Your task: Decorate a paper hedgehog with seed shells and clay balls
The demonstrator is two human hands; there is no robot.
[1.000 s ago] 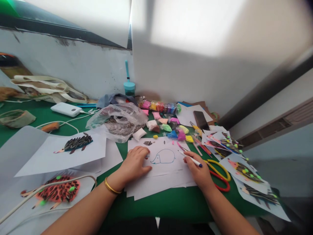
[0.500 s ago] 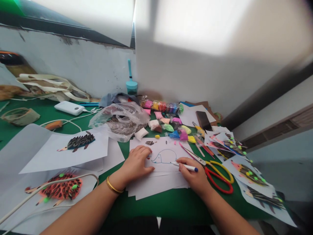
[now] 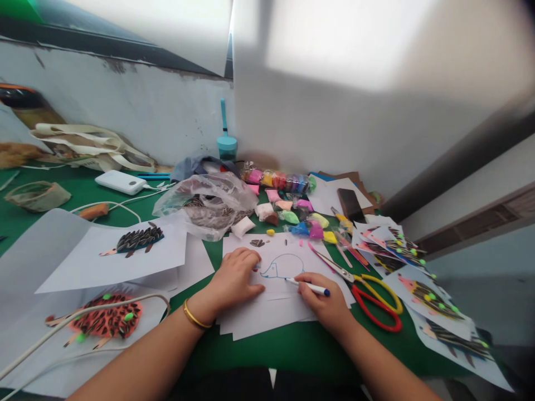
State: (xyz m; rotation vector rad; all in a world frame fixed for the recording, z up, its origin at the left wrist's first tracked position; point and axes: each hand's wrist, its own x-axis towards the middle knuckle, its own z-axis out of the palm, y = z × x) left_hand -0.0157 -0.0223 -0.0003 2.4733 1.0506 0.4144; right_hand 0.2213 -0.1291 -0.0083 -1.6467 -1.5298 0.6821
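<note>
My right hand (image 3: pixel 315 295) grips a white marker pen (image 3: pixel 311 287) with a dark blue end. Its tip rests on the lower line of a blue hedgehog outline (image 3: pixel 288 256), which has a pointed snout and an eye. The drawing is on a white sheet of paper (image 3: pixel 251 312) lying on other sheets. My left hand (image 3: pixel 238 273) lies on the sheet's left side, thumb stretched out and fingers slightly bent. By its fingertips is a small object I cannot make out. Several sunflower seeds (image 3: pixel 258 243) lie near the sheet's top edge.
Red-and-yellow scissors (image 3: pixel 376 295) lie to the right, beside finished hedgehog pictures (image 3: pixel 430 301). Behind are coloured clay packets (image 3: pixel 301 214) and a plastic bag of seeds (image 3: pixel 209 209). A seed-covered hedgehog picture (image 3: pixel 140 242) and a white cable (image 3: pixel 112 306) are on the left.
My right hand has moved the pen tip leftward along the underside of the outline. My left hand keeps its place on the paper.
</note>
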